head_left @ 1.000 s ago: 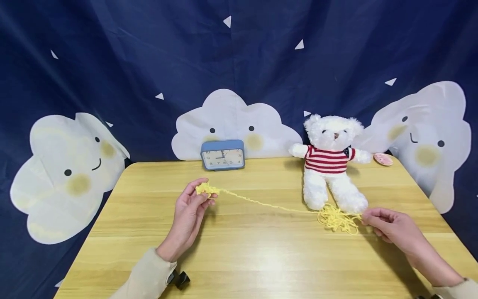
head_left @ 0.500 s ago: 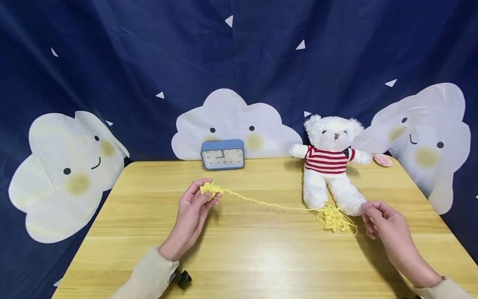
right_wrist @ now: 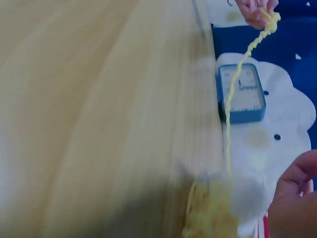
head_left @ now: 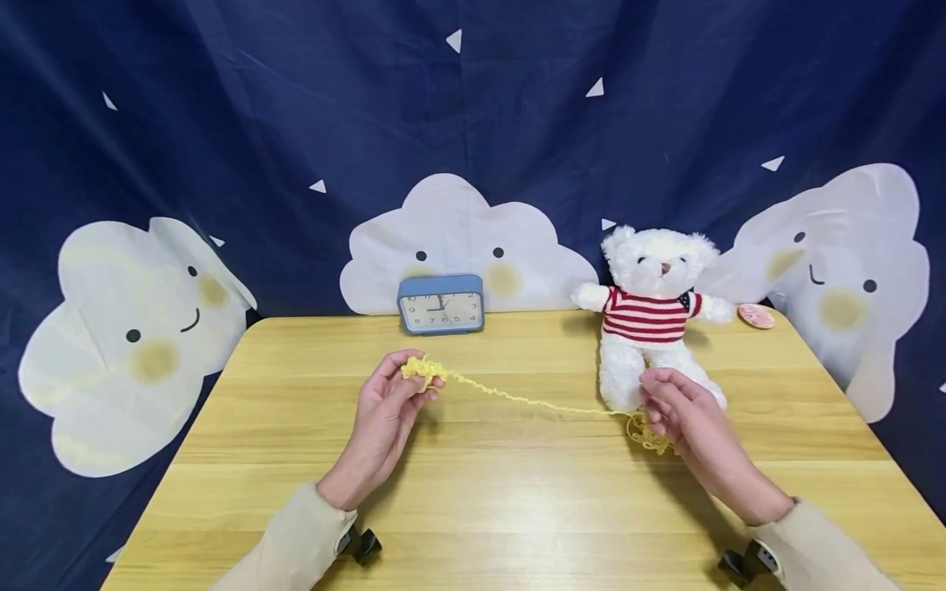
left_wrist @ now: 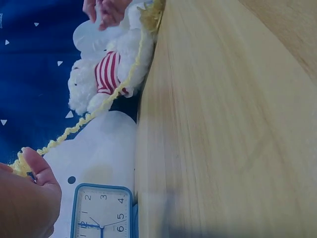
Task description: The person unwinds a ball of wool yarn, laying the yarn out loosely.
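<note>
My left hand [head_left: 378,423] pinches a small bunch of crinkly yellow yarn [head_left: 424,369] between thumb and fingers, raised over the table. From it a single strand [head_left: 532,402] stretches rightward to a tangled yarn pile [head_left: 645,435] at the feet of a white teddy bear [head_left: 643,318] in a red-striped shirt. My right hand [head_left: 698,423] hovers over this pile, fingers loosely bent, partly hiding the pile and the bear's leg. In the left wrist view the right hand [left_wrist: 105,12] is apart from the strand, with no yarn seen between its fingers. The right wrist view shows the pile [right_wrist: 210,208] blurred and near.
A blue alarm clock [head_left: 441,305] stands at the back of the wooden table [head_left: 480,509], behind the left hand. A small pink oval item [head_left: 756,316] lies right of the bear. A dark blue curtain [head_left: 517,107] with cloud prints hangs behind the table.
My right hand has let go of the yarn's right end and moved left, over the pile and before the bear's legs. My left hand has shifted slightly right with its bunch.
</note>
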A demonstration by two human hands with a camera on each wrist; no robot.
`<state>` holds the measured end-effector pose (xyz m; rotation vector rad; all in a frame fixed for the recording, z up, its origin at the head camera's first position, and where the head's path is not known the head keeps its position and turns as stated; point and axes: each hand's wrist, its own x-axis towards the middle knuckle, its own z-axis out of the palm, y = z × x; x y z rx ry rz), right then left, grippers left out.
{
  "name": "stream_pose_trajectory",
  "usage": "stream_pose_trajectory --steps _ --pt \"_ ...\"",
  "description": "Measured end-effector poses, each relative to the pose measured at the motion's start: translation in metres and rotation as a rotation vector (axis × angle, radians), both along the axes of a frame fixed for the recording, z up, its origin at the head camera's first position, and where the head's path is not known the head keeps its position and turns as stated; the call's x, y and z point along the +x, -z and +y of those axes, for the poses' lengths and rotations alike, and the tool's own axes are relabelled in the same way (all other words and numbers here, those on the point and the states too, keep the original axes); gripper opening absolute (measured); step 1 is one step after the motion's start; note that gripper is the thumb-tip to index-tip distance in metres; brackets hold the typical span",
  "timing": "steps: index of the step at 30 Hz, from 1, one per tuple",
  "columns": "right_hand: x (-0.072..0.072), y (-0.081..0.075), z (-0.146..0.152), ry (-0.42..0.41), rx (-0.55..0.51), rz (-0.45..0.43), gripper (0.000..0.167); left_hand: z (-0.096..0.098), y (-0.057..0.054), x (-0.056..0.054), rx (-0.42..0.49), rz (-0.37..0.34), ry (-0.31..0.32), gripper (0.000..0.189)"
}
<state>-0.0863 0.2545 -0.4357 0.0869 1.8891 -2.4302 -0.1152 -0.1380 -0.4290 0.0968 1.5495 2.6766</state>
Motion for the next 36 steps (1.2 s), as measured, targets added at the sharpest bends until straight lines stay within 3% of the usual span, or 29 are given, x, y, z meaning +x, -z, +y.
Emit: stream_pose_trajectory --steps 4,9,16,28,31,36 --pt "-0.011 -0.005 -0.024 -0.1 0.061 0.01 0.015 0.002 -0.001 0.0 -0.005 -0.005 0.006 0.035" --pt "-0.025 -0.007 -0.056 -0.25 0.123 0.054 0.035 0.003 -0.002 0.001 -0.007 0.005 0.017 0.036" --pt "-0.037 -0.002 -0.095 -0.316 0.18 0.056 0.037 0.008 -0.004 0.001 -0.003 0.018 0.047 0.033" --pt "-0.049 -0.003 -0.123 -0.618 0.182 0.044 0.043 0.015 -0.003 0.003 -0.035 0.0 0.081 0.031" --pt "-0.05 -0.005 -0.125 -0.641 0.161 0.028 0.04 0.014 -0.003 0.003 -0.05 -0.003 0.067 0.036" --pt "-0.048 -0.005 -0.12 -0.577 0.21 0.081 0.024 0.012 -0.003 0.002 -0.063 0.002 0.053 0.041"
